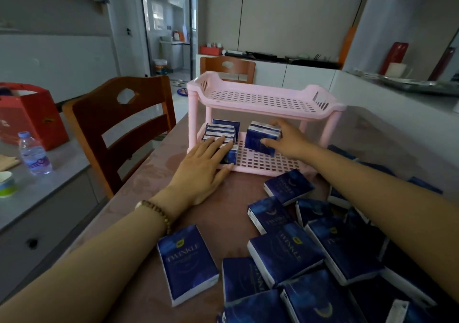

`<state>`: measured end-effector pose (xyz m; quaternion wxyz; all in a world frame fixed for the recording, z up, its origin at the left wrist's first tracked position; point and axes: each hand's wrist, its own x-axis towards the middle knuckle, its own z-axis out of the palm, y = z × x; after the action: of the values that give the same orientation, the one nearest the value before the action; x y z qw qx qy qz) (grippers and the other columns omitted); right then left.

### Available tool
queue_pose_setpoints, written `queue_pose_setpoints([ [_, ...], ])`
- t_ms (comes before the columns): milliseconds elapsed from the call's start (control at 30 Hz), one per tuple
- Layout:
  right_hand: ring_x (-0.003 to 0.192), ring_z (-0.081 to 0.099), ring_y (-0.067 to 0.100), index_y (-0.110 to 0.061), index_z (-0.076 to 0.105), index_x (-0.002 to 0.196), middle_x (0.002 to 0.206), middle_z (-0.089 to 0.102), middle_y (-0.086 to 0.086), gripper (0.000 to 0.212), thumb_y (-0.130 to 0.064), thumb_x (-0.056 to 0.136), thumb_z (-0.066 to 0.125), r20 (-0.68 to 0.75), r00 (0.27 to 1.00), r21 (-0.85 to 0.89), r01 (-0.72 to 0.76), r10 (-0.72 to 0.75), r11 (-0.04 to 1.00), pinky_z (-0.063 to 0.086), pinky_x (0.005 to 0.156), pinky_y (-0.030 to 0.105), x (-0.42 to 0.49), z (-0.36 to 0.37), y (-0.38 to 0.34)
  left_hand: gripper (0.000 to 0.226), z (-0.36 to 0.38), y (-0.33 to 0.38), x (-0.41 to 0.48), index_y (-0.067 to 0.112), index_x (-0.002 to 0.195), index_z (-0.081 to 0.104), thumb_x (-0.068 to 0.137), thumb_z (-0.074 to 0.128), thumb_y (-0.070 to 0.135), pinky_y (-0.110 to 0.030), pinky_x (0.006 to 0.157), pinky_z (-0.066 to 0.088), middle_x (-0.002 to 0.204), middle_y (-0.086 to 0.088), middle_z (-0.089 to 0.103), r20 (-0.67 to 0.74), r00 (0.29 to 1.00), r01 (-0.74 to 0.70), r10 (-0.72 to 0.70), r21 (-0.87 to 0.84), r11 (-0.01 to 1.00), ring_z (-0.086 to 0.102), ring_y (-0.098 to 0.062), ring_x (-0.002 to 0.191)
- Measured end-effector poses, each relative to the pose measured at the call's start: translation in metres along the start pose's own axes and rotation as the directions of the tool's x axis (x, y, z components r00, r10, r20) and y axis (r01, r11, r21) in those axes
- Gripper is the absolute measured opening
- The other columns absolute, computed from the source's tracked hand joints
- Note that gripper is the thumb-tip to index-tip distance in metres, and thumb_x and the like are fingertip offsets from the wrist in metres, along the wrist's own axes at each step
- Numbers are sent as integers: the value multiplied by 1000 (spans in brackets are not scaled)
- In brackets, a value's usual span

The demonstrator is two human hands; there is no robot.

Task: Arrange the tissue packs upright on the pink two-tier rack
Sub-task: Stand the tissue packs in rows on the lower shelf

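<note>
A wooden chair [119, 129] stands left of the tabletop [154, 173]; a water bottle [34, 154] and red box [32, 116] sit on a side counter [37, 188].

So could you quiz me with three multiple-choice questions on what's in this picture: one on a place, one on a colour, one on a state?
1. Where are the standing tissue packs?
A top shelf
B bottom shelf
C chair

2. What colour is the rack?
A pink
B green
C white

3. What is the right hand doing?
A resting flat on the table
B gripping a bunch of packs
C holding a bottle

Answers: 1 B, the top shelf is bare; 2 A, it is pale pink all over; 3 B, thumb and fingers close around the bunch.
</note>
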<state>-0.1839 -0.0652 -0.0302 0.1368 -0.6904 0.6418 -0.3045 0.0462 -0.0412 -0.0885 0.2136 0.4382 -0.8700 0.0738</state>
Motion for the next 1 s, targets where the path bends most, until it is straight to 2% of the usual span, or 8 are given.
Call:
queue_pose_setpoints([
  [133,117,51,26,-9,43,130,132,52,11,50,-21,87,64,66,997,-61,-30,34,998,38,88,26,22,7,4,70,4,-2,0,24,149,21,88,11,58,-31,117,4,156,-2,25,-18,1000,-9,9,-28,1000,17,-21,145],
  [300,122,48,28,-11,43,133,138,47,10,57,-25,84,68,119,991,-117,-49,63,992,39,100,32,41,15,12,71,5,-2,0,26,149,15,87,8,59,-26,115,-3,157,0,19,-24,1000,-2,1,-42,999,11,-18,146],
  [533,116,52,28,-10,48,128,131,54,11,49,-23,85,67,146,989,-138,-10,31,990,41,98,34,55,19,8,73,4,0,0,25,150,15,86,7,59,-25,114,-5,157,0,19,-29,1000,5,-6,-54,999,10,-18,146],
  [700,129,42,25,-11,38,139,144,42,8,60,-25,87,64,209,978,-127,51,-23,991,32,104,31,57,18,4,72,4,1,0,26,150,15,86,8,59,-26,115,-3,157,0,19,-32,999,7,-9,-61,998,10,-18,146],
  [800,136,34,24,-12,32,143,148,36,8,60,-28,92,57,239,969,-76,80,-60,994,28,106,29,60,20,-5,72,4,1,0,27,150,15,86,7,59,-27,115,-2,157,1,18,-30,999,9,-12,-68,998,10,-17,146],
  [900,140,29,22,-15,27,146,152,30,6,56,-36,97,44,291,956,12,44,-45,999,26,109,30,66,28,-14,72,4,2,1,26,149,16,86,8,59,-28,116,-1,157,1,20,-31,999,11,-14,-72,997,11,-18,146],
  [1000,134,37,23,-21,39,141,146,41,3,48,-41,97,41,305,949,-14,91,-82,996,28,113,40,72,37,-15,70,3,2,0,25,149,19,88,11,57,-26,115,-1,156,0,23,-45,999,9,-12,-71,997,13,-18,146],
])
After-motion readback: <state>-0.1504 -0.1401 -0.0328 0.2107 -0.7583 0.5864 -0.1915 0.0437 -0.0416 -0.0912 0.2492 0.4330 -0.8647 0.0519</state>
